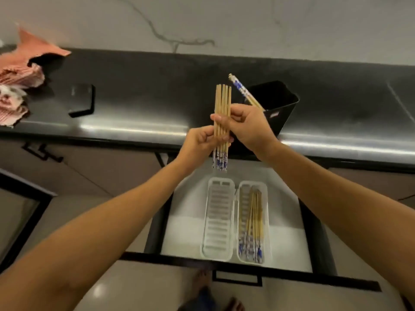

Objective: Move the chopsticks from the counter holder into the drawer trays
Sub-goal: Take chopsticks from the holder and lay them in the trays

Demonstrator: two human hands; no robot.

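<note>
Both hands point(198, 142) point(247, 125) grip a chopstick bundle point(222, 122) above the drawer; right tray point(266, 221) filled, left tray point(217, 221) empty, one stick point(243, 92) remains in holder point(280, 108).

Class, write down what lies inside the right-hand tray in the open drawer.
Inside the right-hand tray lies a bundle of wooden chopsticks, blue-patterned ends nearest the viewer. They cover part of its slatted floor, so anything beneath them cannot be seen.
</note>
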